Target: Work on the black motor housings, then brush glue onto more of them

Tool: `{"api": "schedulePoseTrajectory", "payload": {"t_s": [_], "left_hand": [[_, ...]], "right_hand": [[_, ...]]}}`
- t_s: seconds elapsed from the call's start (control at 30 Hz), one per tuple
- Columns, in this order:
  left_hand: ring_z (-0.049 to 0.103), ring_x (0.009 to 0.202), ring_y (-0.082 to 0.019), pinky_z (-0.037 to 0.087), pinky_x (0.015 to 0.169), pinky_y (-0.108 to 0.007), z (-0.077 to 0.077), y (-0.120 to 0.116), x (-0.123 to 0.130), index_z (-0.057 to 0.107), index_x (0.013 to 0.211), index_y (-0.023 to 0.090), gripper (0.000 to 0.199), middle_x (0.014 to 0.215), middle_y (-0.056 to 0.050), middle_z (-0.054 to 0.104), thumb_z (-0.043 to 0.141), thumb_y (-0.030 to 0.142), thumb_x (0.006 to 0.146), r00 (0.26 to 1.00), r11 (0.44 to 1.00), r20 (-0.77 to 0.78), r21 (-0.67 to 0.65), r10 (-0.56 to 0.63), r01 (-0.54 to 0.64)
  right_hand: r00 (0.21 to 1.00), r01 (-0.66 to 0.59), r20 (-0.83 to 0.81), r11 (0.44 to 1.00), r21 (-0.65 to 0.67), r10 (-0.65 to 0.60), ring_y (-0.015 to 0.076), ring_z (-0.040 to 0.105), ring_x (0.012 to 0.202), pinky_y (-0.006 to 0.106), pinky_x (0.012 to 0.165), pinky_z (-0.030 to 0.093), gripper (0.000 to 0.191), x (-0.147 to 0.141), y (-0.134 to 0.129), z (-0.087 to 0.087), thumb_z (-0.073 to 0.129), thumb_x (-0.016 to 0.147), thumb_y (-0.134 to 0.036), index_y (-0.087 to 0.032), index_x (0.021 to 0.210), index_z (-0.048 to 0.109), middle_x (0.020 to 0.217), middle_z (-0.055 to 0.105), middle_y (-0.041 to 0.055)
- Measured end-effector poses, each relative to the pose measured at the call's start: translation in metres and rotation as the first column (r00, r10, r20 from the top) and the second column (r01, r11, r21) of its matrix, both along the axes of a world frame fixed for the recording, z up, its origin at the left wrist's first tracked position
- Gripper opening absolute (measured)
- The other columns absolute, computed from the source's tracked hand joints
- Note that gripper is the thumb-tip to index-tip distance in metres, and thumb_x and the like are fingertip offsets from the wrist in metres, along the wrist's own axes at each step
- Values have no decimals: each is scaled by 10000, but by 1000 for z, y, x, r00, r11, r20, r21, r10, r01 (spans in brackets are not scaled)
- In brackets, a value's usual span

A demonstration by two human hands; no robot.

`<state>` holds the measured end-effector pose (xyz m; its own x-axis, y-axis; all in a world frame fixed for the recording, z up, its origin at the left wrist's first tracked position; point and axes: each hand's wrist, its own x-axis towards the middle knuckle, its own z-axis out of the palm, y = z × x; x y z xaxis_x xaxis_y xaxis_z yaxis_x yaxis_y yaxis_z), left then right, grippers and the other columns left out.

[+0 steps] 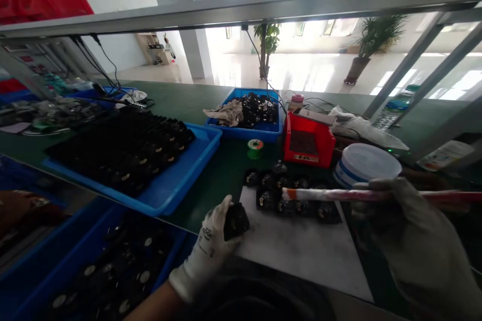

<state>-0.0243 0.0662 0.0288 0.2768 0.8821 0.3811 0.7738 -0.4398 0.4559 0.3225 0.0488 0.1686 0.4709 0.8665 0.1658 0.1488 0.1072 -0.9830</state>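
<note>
My left hand (213,241), in a white work glove, is closed around a small black part (236,220) at the left edge of a white sheet (301,251). My right hand (410,241), also gloved and blurred, grips a long thin stick (331,194) with a red and white shaft and an orange band near its left end. The stick lies level above several black parts with metal terminals (286,205), grouped at the sheet's far edge. Just beyond the right hand stands a round white tub (367,163) with a blue side.
Several black parts fill a blue tray (203,148) on the left; another blue tray (276,133) sits behind. A solder spool (255,146) and red bin (311,153) stand mid-bench. A plastic bottle (395,105) is at right. An overhead shelf (241,12) crosses the view.
</note>
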Motion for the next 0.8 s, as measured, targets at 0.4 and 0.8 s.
{"api": "schedulePoseTrajectory", "payload": {"t_s": [0.4, 0.8], "left_hand": [[670, 1286, -352, 567, 1084, -542, 55, 9, 17, 224, 1645, 306, 969, 1451, -153, 630, 832, 364, 893, 977, 994, 189, 64, -102, 91], [640, 1360, -340, 540, 1150, -547, 58, 14, 13, 340, 1616, 304, 937, 1485, -136, 633, 877, 347, 850, 903, 981, 407, -72, -137, 181]], "right_hand": [[962, -221, 236, 905, 363, 140, 177, 754, 831, 253, 685, 647, 126, -111, -34, -18, 626, 1039, -225, -271, 1013, 740, 1030, 762, 34], [890, -391, 375, 855, 340, 258, 179, 742, 783, 274, 716, 634, 160, -116, -40, -16, 604, 997, -148, -265, 1010, 712, 1027, 758, 51]]}}
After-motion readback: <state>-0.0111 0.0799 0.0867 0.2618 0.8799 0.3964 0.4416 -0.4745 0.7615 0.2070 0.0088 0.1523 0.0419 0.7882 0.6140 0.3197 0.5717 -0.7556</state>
